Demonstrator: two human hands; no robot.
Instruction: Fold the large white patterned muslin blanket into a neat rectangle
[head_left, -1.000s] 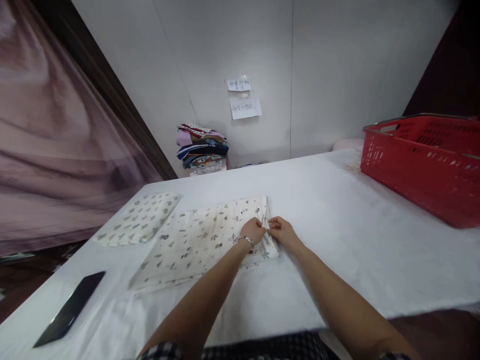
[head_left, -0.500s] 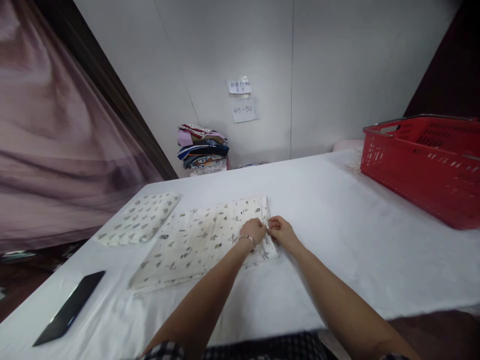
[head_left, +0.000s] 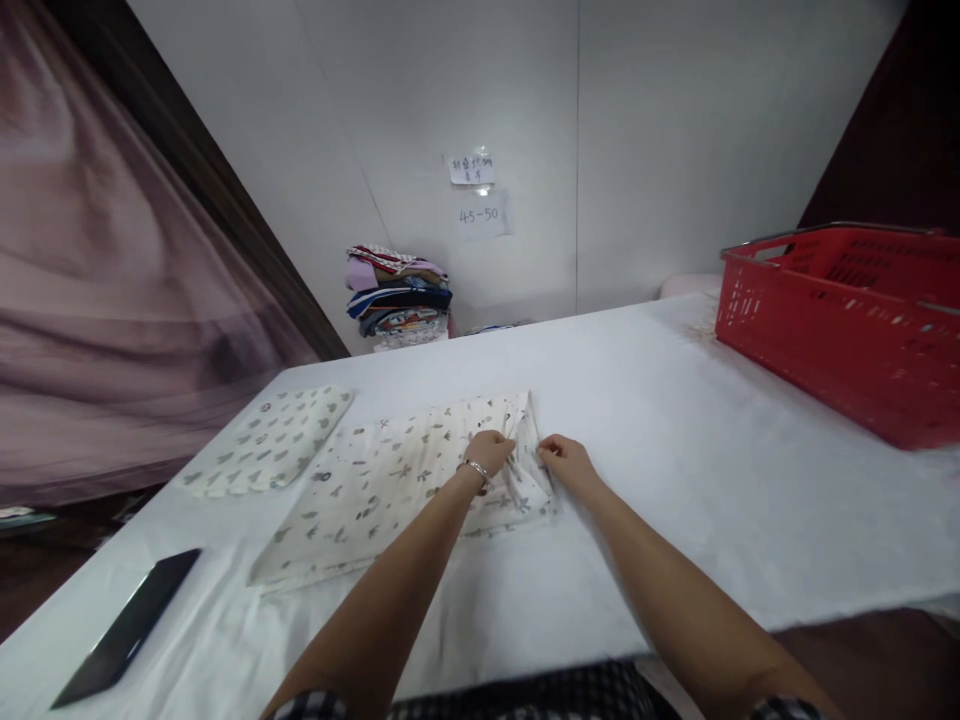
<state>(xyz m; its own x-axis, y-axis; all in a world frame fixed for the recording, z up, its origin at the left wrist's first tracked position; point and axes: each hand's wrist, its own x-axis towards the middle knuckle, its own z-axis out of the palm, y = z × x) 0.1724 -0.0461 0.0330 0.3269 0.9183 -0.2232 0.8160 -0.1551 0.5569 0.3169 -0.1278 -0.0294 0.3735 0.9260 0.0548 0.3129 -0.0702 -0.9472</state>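
Observation:
A white cloth with small printed figures (head_left: 375,490) lies folded flat on the white-covered table (head_left: 675,480). My left hand (head_left: 489,452), with a bracelet at the wrist, pinches the cloth's upper layer near its right end and draws it into creases. At the right edge of the same cloth, my right hand (head_left: 564,460) has its fingers closed in a pinch on the edge layer. A narrow gap of creased fabric shows between the two hands. Left of this cloth lies a second folded white cloth (head_left: 274,440) with grey-green shapes, apart from both hands.
A flat black object (head_left: 127,625) lies at the table's front left. The red plastic basket (head_left: 840,340) stands at the right. Behind the far edge rises a stack of folded fabrics (head_left: 401,295), and paper signs (head_left: 482,213) hang on the wall. A pink curtain (head_left: 112,260) hangs at the left.
My left hand has moved left, pulling the cloth's top layer and widening the gap between my hands. My right hand stays near the right edge. The view has shifted slightly.

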